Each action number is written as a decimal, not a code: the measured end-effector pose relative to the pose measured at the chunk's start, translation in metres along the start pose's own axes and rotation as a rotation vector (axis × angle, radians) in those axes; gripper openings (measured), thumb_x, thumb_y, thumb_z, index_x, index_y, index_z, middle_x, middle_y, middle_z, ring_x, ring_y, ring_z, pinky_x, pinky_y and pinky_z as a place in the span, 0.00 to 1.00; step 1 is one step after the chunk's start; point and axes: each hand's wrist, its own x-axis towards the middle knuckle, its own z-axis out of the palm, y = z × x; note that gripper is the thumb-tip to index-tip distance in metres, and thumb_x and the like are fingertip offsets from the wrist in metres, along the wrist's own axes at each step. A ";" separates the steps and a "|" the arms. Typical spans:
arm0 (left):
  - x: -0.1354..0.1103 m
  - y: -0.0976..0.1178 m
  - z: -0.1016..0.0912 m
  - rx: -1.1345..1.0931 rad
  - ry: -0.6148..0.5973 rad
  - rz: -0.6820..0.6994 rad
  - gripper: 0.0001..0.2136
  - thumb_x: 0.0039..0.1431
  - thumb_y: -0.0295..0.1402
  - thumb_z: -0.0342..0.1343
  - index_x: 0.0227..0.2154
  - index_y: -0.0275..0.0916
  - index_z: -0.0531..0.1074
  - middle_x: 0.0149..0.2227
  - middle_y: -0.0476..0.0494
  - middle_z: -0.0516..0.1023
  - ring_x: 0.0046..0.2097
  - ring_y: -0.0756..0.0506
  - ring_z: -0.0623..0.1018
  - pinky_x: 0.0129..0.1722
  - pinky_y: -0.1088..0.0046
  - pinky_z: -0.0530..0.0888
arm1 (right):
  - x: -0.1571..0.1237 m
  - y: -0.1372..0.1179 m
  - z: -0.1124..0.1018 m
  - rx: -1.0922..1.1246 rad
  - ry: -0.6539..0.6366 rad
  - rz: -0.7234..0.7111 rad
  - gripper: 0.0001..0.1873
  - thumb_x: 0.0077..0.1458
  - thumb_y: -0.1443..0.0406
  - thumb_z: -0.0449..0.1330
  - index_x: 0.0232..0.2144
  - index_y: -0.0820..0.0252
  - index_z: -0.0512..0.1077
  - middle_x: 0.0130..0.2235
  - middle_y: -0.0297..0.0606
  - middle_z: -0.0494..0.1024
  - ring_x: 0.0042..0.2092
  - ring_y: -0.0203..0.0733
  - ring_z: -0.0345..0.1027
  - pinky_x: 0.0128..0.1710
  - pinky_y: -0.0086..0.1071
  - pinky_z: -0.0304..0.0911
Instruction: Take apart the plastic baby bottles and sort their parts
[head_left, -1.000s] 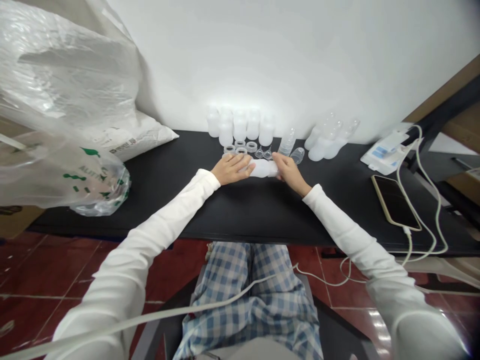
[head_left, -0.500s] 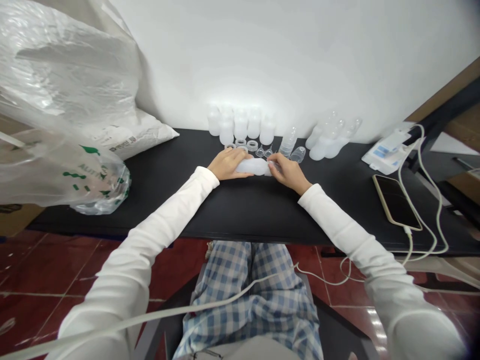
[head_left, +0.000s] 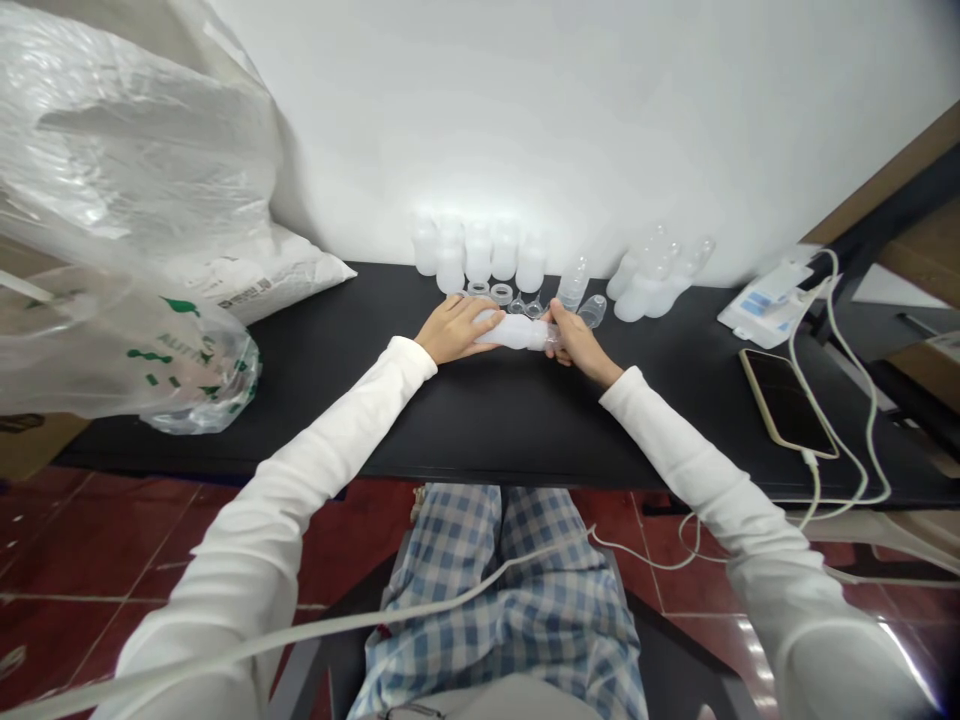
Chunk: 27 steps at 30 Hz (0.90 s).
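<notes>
A frosted white baby bottle (head_left: 516, 332) lies sideways between my hands, just above or on the black table. My left hand (head_left: 456, 328) is closed around its base end. At the neck end, my right hand (head_left: 577, 340) grips a clear cap (head_left: 552, 337), which is partly hidden by the fingers. Behind the hands are white collar rings (head_left: 501, 293), clear nipples (head_left: 533, 308), a stack of clear caps (head_left: 574, 284) and one tilted loose cap (head_left: 594, 311).
Several open bottles (head_left: 478, 252) stand in rows against the wall. Capped bottles (head_left: 651, 285) lie or lean in a group to the right. A phone (head_left: 787, 402) with a cable (head_left: 851, 365) and a white power strip (head_left: 769, 305) sit further right. Large plastic bags (head_left: 202, 340) bulge at left.
My right hand has shifted a little to the right and its fingers now wrap the clear cap at the bottle's neck. The left hand keeps its grip on the bottle.
</notes>
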 end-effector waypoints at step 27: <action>0.003 0.008 -0.004 -0.194 -0.002 -0.060 0.13 0.69 0.33 0.46 0.47 0.35 0.74 0.44 0.36 0.81 0.46 0.42 0.81 0.48 0.62 0.77 | 0.008 -0.020 -0.127 -0.441 1.410 -0.828 0.19 0.64 0.47 0.54 0.37 0.53 0.56 0.37 0.40 0.63 0.39 0.44 0.66 0.48 0.44 0.65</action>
